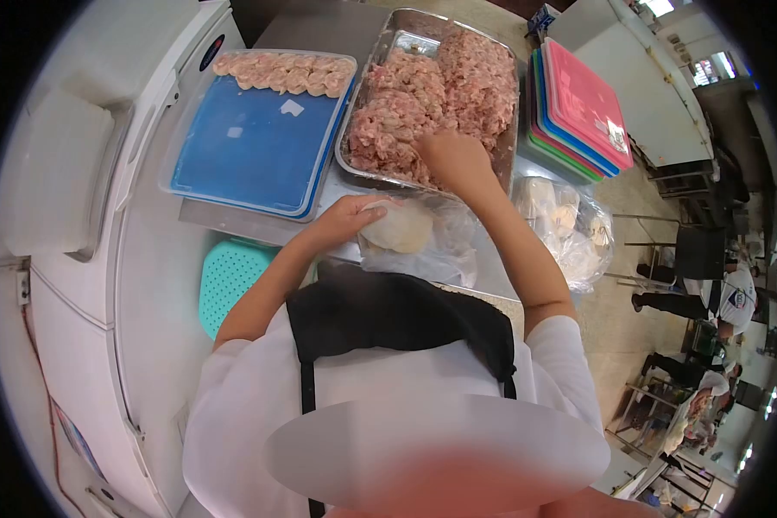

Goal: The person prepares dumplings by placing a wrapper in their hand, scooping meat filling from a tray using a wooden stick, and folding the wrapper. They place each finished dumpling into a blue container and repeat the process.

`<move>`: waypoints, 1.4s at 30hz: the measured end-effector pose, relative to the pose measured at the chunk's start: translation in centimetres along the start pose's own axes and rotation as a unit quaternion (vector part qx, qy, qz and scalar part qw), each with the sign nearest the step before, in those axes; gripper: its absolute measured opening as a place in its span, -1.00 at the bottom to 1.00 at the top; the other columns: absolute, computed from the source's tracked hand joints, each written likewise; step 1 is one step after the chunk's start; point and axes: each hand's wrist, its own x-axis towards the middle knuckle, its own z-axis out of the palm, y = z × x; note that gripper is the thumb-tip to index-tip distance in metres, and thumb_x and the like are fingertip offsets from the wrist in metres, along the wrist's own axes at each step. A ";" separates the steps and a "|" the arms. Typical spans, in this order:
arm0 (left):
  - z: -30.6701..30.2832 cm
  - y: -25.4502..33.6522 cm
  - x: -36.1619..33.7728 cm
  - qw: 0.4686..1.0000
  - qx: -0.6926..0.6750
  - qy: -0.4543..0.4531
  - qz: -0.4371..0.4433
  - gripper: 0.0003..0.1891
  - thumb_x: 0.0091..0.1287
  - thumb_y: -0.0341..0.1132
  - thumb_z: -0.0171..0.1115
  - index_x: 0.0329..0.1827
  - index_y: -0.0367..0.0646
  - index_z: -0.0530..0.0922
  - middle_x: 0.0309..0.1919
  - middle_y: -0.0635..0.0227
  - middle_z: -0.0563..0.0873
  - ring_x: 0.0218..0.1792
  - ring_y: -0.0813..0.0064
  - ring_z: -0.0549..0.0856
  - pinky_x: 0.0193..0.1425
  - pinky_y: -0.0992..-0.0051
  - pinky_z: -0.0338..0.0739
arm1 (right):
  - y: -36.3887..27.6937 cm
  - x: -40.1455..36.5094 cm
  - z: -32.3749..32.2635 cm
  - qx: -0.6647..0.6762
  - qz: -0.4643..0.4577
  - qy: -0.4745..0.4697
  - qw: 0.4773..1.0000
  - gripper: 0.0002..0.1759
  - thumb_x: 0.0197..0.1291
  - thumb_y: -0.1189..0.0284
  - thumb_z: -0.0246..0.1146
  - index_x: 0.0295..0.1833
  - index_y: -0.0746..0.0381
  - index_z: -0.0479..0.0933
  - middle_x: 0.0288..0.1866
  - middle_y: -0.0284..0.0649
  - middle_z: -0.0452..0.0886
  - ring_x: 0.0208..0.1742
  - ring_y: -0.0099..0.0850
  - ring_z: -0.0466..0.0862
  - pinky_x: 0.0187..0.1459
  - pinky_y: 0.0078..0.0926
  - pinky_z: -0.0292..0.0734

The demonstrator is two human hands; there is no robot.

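Observation:
My left hand (350,219) is closed on a pale round dough wrapper (399,231), with the plastic bag (445,250) beside and beneath it. At the near edge of the metal tray (344,164), my right hand (451,160) reaches into the ground meat filling (397,108); its fingertips are hidden in or behind the meat. On the left lies a blue tray (255,160) with rows of filled dumplings (289,72) along its far edge.
Stacked coloured lids (583,104) stand right of the meat tray. Below them is a clear bag of dough pieces (565,224). A turquoise perforated basket (231,276) sits at the left, near a white freezer (86,285). People stand far right, including one in white (734,298).

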 end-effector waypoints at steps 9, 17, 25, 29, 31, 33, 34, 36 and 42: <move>-1.9 -1.4 -1.4 1.000 -0.009 0.013 0.019 -0.70 0.44 -0.31 0.06 0.12 -0.24 0.58 -0.03 0.35 0.69 0.01 0.56 0.61 0.18 0.52 0.45 | -3.9 -0.8 1.2 -0.023 -0.033 -0.079 0.996 -0.79 0.13 0.35 0.17 -0.40 0.24 0.62 -0.45 -0.06 0.66 -0.39 -0.13 0.70 -0.37 -0.24 0.60; -0.2 -1.1 3.0 0.929 -0.353 0.106 -0.011 -0.64 0.44 -0.29 0.01 0.21 -0.28 0.48 0.08 0.16 0.63 0.12 0.31 0.61 0.30 0.29 0.43 | -0.3 -5.7 1.6 0.389 0.195 0.012 0.900 -0.65 0.33 0.21 0.17 -0.10 0.30 0.61 -0.38 -0.02 0.64 -0.32 -0.15 0.65 -0.24 -0.34 0.49; 1.9 9.4 10.6 0.781 -0.585 0.213 0.052 -0.33 0.46 0.13 -0.18 0.30 -0.37 0.31 0.23 -0.01 0.48 0.31 0.09 0.41 0.47 0.03 0.17 | 1.1 -6.6 0.9 0.361 0.154 0.163 0.905 -0.74 0.30 0.33 0.18 -0.06 0.30 0.58 -0.31 -0.02 0.62 -0.26 -0.09 0.64 -0.20 -0.26 0.49; 1.2 5.2 12.8 0.749 -0.583 0.301 0.094 -0.29 0.44 0.23 -0.23 0.25 -0.30 0.35 0.25 0.02 0.44 0.24 0.05 0.44 0.48 0.05 0.16 | 2.6 -9.0 -5.3 0.088 0.124 -0.051 0.987 -0.68 0.27 0.39 0.19 0.11 0.24 0.52 -0.25 -0.02 0.63 -0.18 -0.05 0.65 -0.21 -0.16 0.54; 1.9 5.5 12.7 0.774 -0.552 0.290 0.111 -0.28 0.42 0.28 -0.25 0.20 -0.26 0.41 0.19 0.08 0.47 0.19 0.08 0.45 0.45 -0.03 0.14 | 2.2 -9.3 -5.3 0.106 0.112 0.023 0.988 -0.68 0.26 0.39 0.17 0.11 0.23 0.50 -0.29 -0.03 0.62 -0.21 -0.05 0.64 -0.24 -0.13 0.54; 2.8 6.3 12.2 0.793 -0.528 0.296 0.069 -0.26 0.40 0.31 -0.26 0.17 -0.26 0.44 0.14 0.13 0.51 0.16 0.09 0.46 0.43 -0.12 0.12 | 3.3 -9.5 -4.2 0.114 0.084 0.048 0.989 -0.67 0.26 0.38 0.16 0.11 0.22 0.49 -0.33 -0.05 0.60 -0.25 -0.06 0.64 -0.29 -0.12 0.53; 3.0 6.7 12.2 0.790 -0.529 0.306 0.058 -0.25 0.38 0.33 -0.24 0.14 -0.25 0.45 0.12 0.14 0.53 0.13 0.10 0.47 0.41 -0.13 0.13 | 4.6 -9.2 -2.6 0.114 0.063 0.038 0.991 -0.67 0.26 0.38 0.17 0.12 0.21 0.49 -0.34 -0.07 0.59 -0.27 -0.07 0.64 -0.32 -0.13 0.53; 3.2 7.1 12.2 0.780 -0.532 0.328 0.039 -0.25 0.35 0.36 -0.20 0.07 -0.24 0.49 0.06 0.17 0.55 0.05 0.12 0.50 0.37 -0.15 0.15 | 5.6 -9.5 -3.0 0.073 0.055 -0.010 0.996 -0.66 0.25 0.38 0.17 0.13 0.21 0.49 -0.35 -0.07 0.58 -0.29 -0.08 0.64 -0.36 -0.14 0.53; 3.5 6.8 13.4 0.793 -0.500 0.329 0.109 -0.31 0.31 0.27 -0.01 0.09 -0.27 0.48 0.05 0.15 0.55 0.01 0.10 0.54 0.35 -0.04 0.24 | 4.7 -9.7 -5.9 0.115 0.000 0.058 0.992 -0.65 0.28 0.36 0.16 0.15 0.22 0.48 -0.33 -0.07 0.57 -0.28 -0.08 0.64 -0.30 -0.15 0.52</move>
